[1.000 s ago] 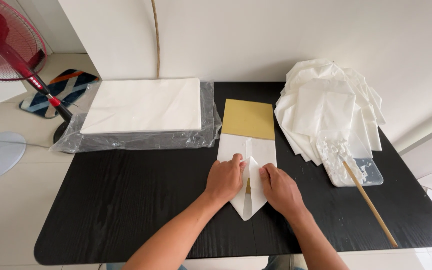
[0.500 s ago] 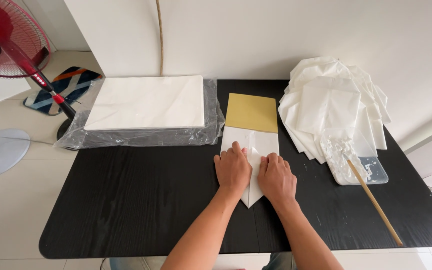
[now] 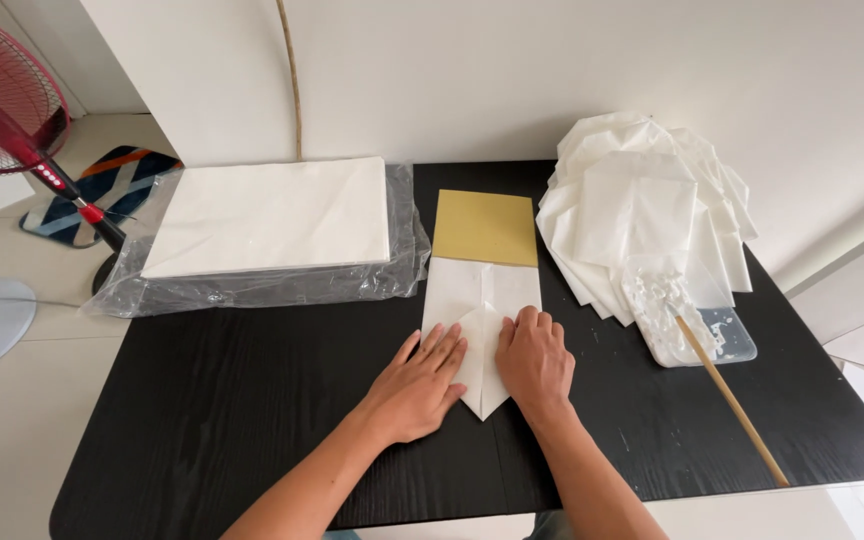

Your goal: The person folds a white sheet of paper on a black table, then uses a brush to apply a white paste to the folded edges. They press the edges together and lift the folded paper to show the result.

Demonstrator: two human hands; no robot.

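1. The left hand lies flat, palm down with fingers spread, on the left half of a white folded paper sheet with a pointed lower end; it grips nothing
2. The right hand presses the sheet's right half, fingers slightly curled and together, also gripping nothing
3. The sheet lies at the middle of the black wood-grain table, its point towards the person, its upper edge overlapping a mustard-yellow square card
4. To the left lies a stack of white paper in a clear plastic wrapper
5. To the right sits a pile of folded white paper pieces, with a clear plastic tray and a thin wooden stick just below it
6. A red standing fan is at the far left
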